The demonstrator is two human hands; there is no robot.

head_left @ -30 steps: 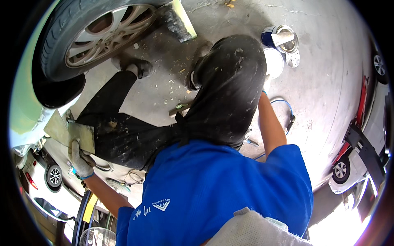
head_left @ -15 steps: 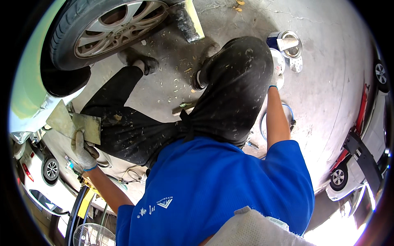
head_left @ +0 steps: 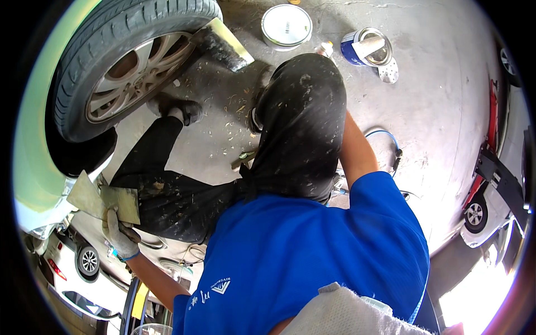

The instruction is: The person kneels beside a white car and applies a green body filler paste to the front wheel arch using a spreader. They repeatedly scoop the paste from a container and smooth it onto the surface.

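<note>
My left hand [head_left: 120, 237], in a pale knit glove with a blue cuff, grips two thin putty spreaders. One greenish-yellow spreader [head_left: 121, 204] lies over my thigh, overlapping a second spreader [head_left: 86, 195] that points toward the car's pale green body panel [head_left: 33, 162]. Behind my raised right knee [head_left: 307, 84] my right hand is hidden, and only the bare right forearm [head_left: 356, 148] shows. Beyond that knee stand a white round bucket [head_left: 286, 25] with its lid on and a small pale object [head_left: 324, 49] with a yellow tip, partly covered.
A blue tin [head_left: 350, 49] with a pale slab across its top stands to the right, beside a perforated white disc [head_left: 388, 71]. Against the car wheel [head_left: 134, 78] leans a black-and-yellow block [head_left: 226, 47]. A blue hose [head_left: 385, 133] lies on the floor.
My right arm has moved left, and its hand has gone behind the knee. The white bucket now shows left of the blue tin. My view has shifted; the left hand keeps its grip.
</note>
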